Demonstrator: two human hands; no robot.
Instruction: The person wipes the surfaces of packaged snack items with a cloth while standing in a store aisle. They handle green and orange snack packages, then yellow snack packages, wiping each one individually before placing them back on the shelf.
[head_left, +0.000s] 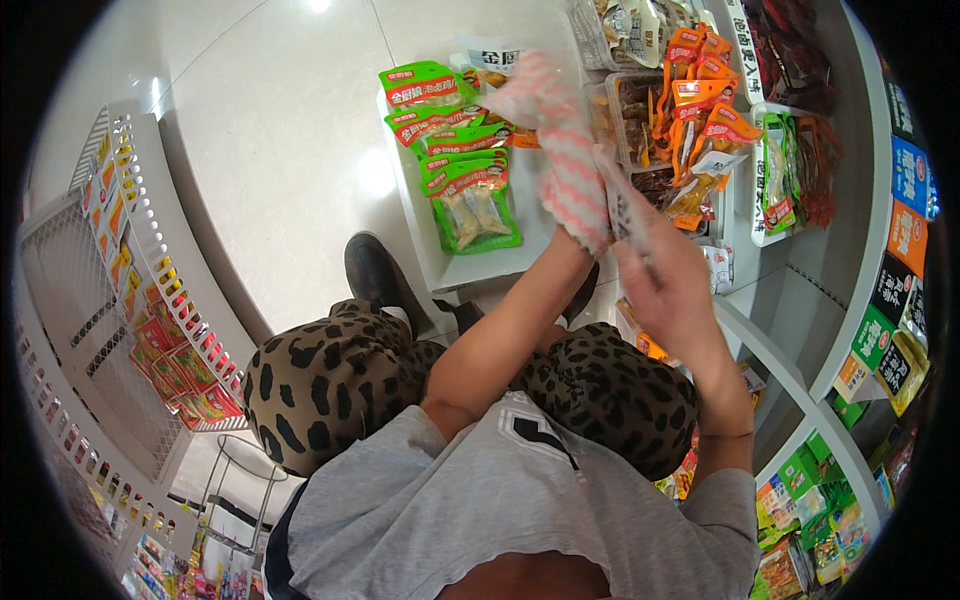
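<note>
A fluffy pink-and-white striped cloth or glove (570, 157) covers my left hand (544, 97), which reaches over a white tray (420, 247); its fingers are hidden. Close beside the left wrist, my right hand (660, 277) is blurred and grips a pale thing with dark marks (626, 214), too blurred to name. In the tray, green-topped packs of chicken feet (472, 206) overlap in a column on the left side. A white-topped pack (487, 56) and an orange pack (525, 138) lie partly behind the cloth.
Right of the tray stand clear plastic tubs (634, 120) of brown packs, orange snack packs (686, 112) and a white bin (765, 240) of packs. A shelf edge (772, 352) curves past my right arm. At left is a white perforated rack (202, 300). My shoes (375, 270) are near the tray.
</note>
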